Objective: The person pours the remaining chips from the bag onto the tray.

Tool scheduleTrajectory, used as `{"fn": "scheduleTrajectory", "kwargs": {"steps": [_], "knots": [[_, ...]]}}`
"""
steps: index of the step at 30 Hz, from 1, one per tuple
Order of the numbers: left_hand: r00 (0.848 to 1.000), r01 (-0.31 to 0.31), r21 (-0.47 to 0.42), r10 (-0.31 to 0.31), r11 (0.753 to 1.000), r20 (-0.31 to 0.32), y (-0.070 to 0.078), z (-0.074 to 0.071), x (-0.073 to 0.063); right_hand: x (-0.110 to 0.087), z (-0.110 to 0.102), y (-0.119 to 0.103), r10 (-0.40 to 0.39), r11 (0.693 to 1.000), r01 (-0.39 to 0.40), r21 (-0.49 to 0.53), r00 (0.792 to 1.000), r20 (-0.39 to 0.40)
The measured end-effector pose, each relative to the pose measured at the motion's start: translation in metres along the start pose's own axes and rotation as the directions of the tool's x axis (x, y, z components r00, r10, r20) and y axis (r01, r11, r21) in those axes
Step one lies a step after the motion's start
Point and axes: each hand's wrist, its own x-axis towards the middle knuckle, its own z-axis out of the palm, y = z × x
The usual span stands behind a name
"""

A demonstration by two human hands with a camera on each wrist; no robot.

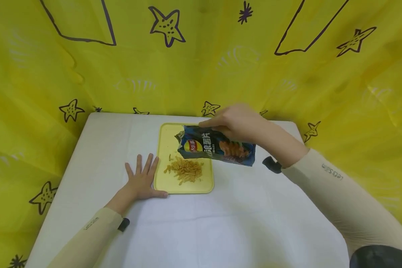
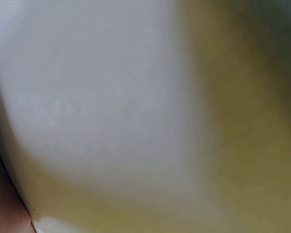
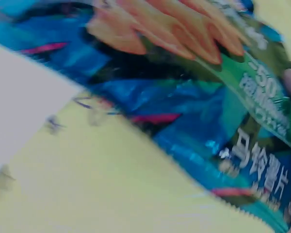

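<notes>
A blue potato chip bag [image 1: 217,147] is held up by my right hand [image 1: 239,121], which grips its upper edge. The bag lies nearly sideways, its torn open end pointing left above a yellow tray [image 1: 164,137]. On the tray is a pile of broken chips [image 1: 185,170]. My left hand [image 1: 142,182] rests flat with its fingers spread, the thumb and fingertips at the tray's left edge. In the right wrist view the bag's printed side [image 3: 184,92] fills much of the picture. The left wrist view is blurred and shows little of the hand.
A white tabletop [image 1: 201,230] lies around the tray. Behind it hangs a yellow curtain [image 1: 194,74] with starfish drawings. Both forearms wear pale sleeves [image 1: 335,193], with dark straps at the wrists.
</notes>
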Motion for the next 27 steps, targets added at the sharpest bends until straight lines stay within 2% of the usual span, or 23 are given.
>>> {"fn": "scheduleTrajectory", "kwargs": {"steps": [3,5,7,9,11,13,16,18,19,24,27], "knots": [[1.0,-0.013,-0.02,0.013,1.0,-0.006,0.002,-0.002,-0.002,-0.031,0.023,0.016,0.054,0.991,-0.034,0.132,0.987,-0.151],[1.0,-0.011,-0.013,0.011,1.0,0.0,0.002,-0.002,-0.002,-0.051,0.042,0.022,0.117,0.97,-0.056,0.235,0.961,-0.252],[1.0,-0.012,-0.006,0.012,1.0,0.002,0.001,-0.002,-0.002,-0.068,0.062,0.026,0.203,0.932,-0.075,0.354,0.918,-0.34],[1.0,-0.012,-0.003,0.012,1.0,0.003,0.001,-0.001,-0.002,-0.082,0.081,0.027,0.304,0.874,-0.079,0.479,0.859,-0.413],[1.0,-0.015,-0.008,0.015,1.0,0.0,0.002,-0.002,-0.002,-0.094,0.099,0.025,0.415,0.788,-0.066,0.612,0.791,-0.449],[1.0,-0.017,-0.02,0.017,1.0,-0.003,0.003,-0.004,-0.002,-0.105,0.117,0.024,0.53,0.68,-0.048,0.731,0.721,-0.446],[1.0,-0.013,-0.022,0.013,1.0,-0.002,0.006,-0.007,-0.003,-0.117,0.139,0.02,0.68,0.499,0.003,0.867,0.619,-0.393],[1.0,-0.006,-0.015,0.006,1.0,0.007,0.007,-0.007,-0.003,-0.124,0.153,0.017,0.752,0.392,0.036,0.919,0.563,-0.343],[1.0,-0.005,-0.016,0.005,1.0,0.008,0.006,-0.006,-0.002,-0.126,0.159,0.016,0.781,0.351,0.053,0.935,0.535,-0.323],[1.0,-0.003,-0.013,0.003,1.0,0.011,0.003,-0.002,-0.001,-0.131,0.184,0.01,0.887,0.128,0.148,0.981,0.425,-0.18],[1.0,-0.003,-0.01,0.003,1.0,0.008,0.002,-0.001,-0.001,-0.133,0.196,0.009,0.926,0.003,0.217,0.976,0.367,-0.085]]}}
